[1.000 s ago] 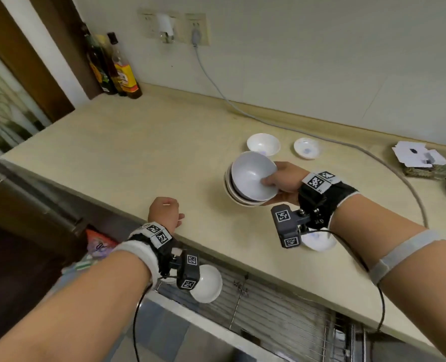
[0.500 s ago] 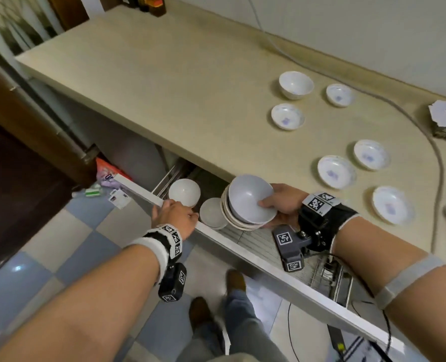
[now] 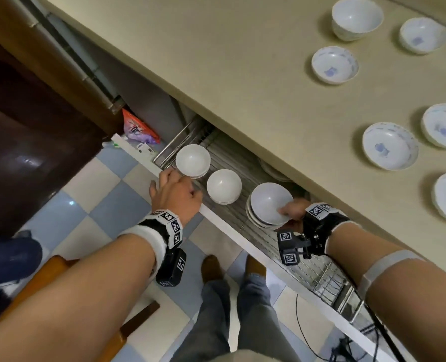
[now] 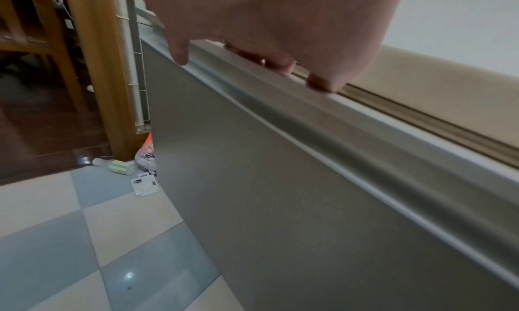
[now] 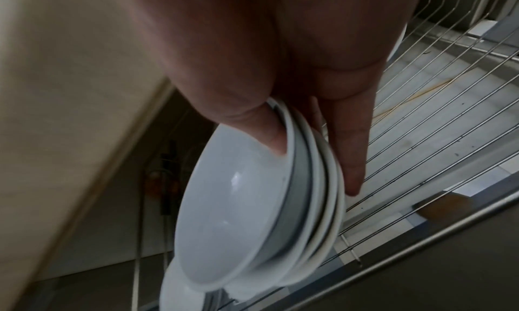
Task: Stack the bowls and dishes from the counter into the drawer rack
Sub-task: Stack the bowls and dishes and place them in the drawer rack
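Observation:
My right hand (image 3: 286, 218) holds a tilted stack of plain white bowls (image 3: 267, 205) low over the wire drawer rack (image 3: 269, 236). In the right wrist view the thumb sits inside the top bowl (image 5: 230, 196) and the fingers (image 5: 348, 160) lie under the stack, just above the rack wires (image 5: 435, 120). Two more stacks of white bowls (image 3: 192, 160) (image 3: 224, 186) stand in the rack to the left. My left hand (image 3: 177, 186) grips the top edge of the drawer front (image 3: 232, 231), its fingers (image 4: 323, 82) curled over the edge of the drawer front (image 4: 280, 182).
Several blue-patterned bowls and dishes (image 3: 389, 145) stay on the beige counter (image 3: 242, 61), whose edge overhangs the back of the drawer. More dishes (image 3: 271, 173) show in shadow under it. A wooden chair (image 3: 60, 267), an orange bag (image 3: 138, 126) and cables (image 3: 310, 335) are on the tiled floor.
The right hand brought the bowl stack off the counter down over the rack. The left hand went from the counter edge to the drawer front, and the drawer stands further out.

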Demonstrator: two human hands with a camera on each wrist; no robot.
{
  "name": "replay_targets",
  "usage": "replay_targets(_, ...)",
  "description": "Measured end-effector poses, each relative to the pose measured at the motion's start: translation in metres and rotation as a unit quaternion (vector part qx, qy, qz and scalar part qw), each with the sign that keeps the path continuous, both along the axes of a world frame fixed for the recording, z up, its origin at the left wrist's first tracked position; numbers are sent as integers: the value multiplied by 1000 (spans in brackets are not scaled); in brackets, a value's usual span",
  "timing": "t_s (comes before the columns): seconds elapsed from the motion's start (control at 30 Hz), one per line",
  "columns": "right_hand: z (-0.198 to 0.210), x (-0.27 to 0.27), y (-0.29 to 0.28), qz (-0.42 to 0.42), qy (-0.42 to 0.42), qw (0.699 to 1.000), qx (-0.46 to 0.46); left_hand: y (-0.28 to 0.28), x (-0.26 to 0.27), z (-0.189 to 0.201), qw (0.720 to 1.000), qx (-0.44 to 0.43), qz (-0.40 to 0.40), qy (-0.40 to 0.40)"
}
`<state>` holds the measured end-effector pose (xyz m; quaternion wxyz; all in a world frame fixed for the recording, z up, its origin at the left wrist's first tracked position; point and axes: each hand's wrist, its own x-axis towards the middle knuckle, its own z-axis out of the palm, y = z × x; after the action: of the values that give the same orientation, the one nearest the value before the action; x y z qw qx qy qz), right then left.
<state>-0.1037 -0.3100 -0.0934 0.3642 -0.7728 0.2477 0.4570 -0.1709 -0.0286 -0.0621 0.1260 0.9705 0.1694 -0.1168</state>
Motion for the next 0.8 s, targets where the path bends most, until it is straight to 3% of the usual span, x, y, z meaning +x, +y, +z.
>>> replay_targets(0.37,-127,11,7,-24,21,999,33,2,-10,-15,998,42,-9,-42)
replay_targets(0.6,-112,10,23,-59,39,996,53,3,-9,-14,998,34,-15,-43)
replay_targets(0.8,-128,8,15,-37,41,996,63,4,-7,-11,999,39,-28,-11)
